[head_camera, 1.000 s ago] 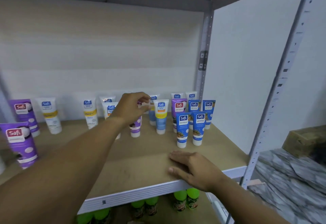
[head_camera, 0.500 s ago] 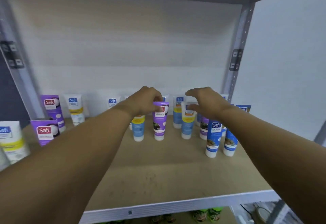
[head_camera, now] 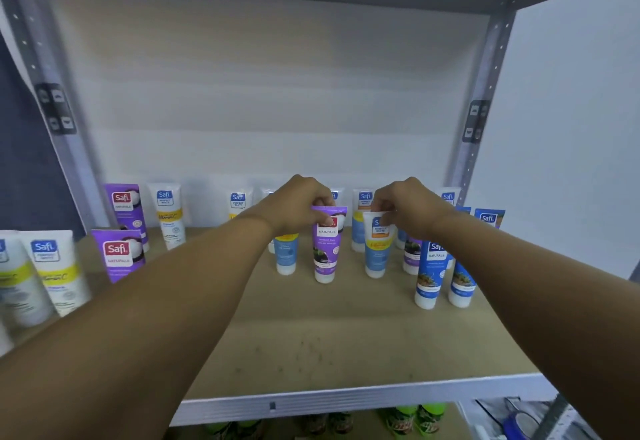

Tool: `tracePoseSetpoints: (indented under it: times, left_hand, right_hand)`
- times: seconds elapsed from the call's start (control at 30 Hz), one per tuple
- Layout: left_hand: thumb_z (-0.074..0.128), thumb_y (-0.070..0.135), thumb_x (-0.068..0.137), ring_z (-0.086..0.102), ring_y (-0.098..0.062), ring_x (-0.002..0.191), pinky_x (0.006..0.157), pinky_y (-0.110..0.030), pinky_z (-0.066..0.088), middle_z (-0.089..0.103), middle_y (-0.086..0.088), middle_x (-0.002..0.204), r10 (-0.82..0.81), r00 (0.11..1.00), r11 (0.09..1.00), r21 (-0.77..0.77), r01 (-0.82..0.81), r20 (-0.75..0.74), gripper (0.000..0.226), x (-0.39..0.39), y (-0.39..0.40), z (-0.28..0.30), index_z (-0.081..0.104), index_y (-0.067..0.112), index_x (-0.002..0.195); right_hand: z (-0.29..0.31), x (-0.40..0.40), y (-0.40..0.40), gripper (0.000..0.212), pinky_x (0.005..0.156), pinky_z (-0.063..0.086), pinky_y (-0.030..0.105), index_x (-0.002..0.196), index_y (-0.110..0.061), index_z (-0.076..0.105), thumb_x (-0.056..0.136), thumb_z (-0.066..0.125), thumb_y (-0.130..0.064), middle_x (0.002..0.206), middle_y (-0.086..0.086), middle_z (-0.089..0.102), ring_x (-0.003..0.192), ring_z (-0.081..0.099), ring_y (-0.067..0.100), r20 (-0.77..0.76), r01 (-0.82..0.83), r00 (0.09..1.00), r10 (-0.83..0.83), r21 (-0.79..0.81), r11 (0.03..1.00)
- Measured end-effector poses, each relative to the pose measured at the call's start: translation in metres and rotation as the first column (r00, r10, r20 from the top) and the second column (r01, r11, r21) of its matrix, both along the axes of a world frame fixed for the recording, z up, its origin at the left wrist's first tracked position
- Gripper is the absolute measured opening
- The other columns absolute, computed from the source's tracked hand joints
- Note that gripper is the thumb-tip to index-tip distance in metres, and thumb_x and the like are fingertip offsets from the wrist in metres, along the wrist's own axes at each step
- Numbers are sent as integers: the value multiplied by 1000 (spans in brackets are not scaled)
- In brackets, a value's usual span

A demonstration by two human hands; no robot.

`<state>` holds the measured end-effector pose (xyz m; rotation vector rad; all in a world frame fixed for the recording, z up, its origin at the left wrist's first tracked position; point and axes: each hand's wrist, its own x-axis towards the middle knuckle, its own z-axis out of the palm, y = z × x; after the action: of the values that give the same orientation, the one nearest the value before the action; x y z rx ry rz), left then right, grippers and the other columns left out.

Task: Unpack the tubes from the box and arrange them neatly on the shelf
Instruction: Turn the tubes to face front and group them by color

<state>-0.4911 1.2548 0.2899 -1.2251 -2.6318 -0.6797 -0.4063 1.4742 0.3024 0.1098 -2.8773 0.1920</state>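
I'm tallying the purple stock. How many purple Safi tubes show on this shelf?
4, maybe more hidden. One back left, one front left, one in the middle pinched at its top by the left hand, at, and one partly hidden under the right hand, at.

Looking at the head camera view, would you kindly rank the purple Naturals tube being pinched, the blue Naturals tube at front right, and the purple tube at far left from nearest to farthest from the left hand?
1. Pinched purple Naturals tube: its top is in the left hand.
2. Blue Naturals tube: front right, past the right hand.
3. Far-left purple tube: front left.
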Motion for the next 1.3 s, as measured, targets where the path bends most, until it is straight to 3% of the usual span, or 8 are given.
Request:
tracePoseSetpoints:
  times: [0.13,0.27,0.4,0.73,0.87,1.07,1.3]
  left_hand:
    - [75,22,86,60,-7,80,62,-16,41,71,4,90,7,1000,1000,9,-7,23,13,20,-20,7,74,17,98]
    - [76,25,85,64,-8,84,69,-23,50,72,7,91,63,996,998,0,-63,70,13,37,-52,15,74,20,96]
    - [79,24,83,65,-7,82,65,-21,48,73,7,89,133,985,990,-51,-128,109,12,47,-90,22,75,21,93]
    - [83,24,79,67,-5,78,66,-20,51,74,8,85,259,960,959,-147,-242,109,15,49,-168,32,76,22,92]
    - [82,22,79,67,-4,74,61,-18,48,74,10,82,282,949,954,-142,-263,140,13,45,-186,27,74,26,89]
    - [81,23,82,67,-3,76,57,-14,44,76,6,90,306,940,945,-165,-281,149,17,36,-201,24,75,22,97]
    - [80,23,82,71,-12,85,68,-22,51,76,6,94,291,940,953,-143,-268,176,15,31,-211,23,74,24,96]
  right_hand:
    - [5,19,-19,16,77,52,32,95,-19,70,83,71,-10,96,1,68,87,60,16,9,-7,1000,8,-66,998]
    - [5,36,-43,18,72,49,26,96,-19,71,81,73,-8,91,-2,67,81,60,12,18,-42,999,45,-139,989]
    - [5,44,-71,18,71,56,32,95,-16,71,80,74,-6,91,5,70,77,64,17,10,-90,995,94,-211,973]
    - [9,26,-151,18,62,50,18,95,-14,72,79,74,-5,89,3,70,79,65,17,4,-210,976,219,-268,940]
    - [7,15,-173,19,74,58,32,95,-13,72,79,75,-5,88,4,70,81,66,19,4,-243,967,255,-286,927]
    - [5,2,-194,20,71,56,24,99,-13,73,80,75,-6,90,2,70,83,66,15,35,-247,963,267,-287,926]
    - [1,-8,-204,21,82,57,33,100,-15,73,80,76,-8,96,3,72,88,67,16,34,-237,966,258,-290,927]
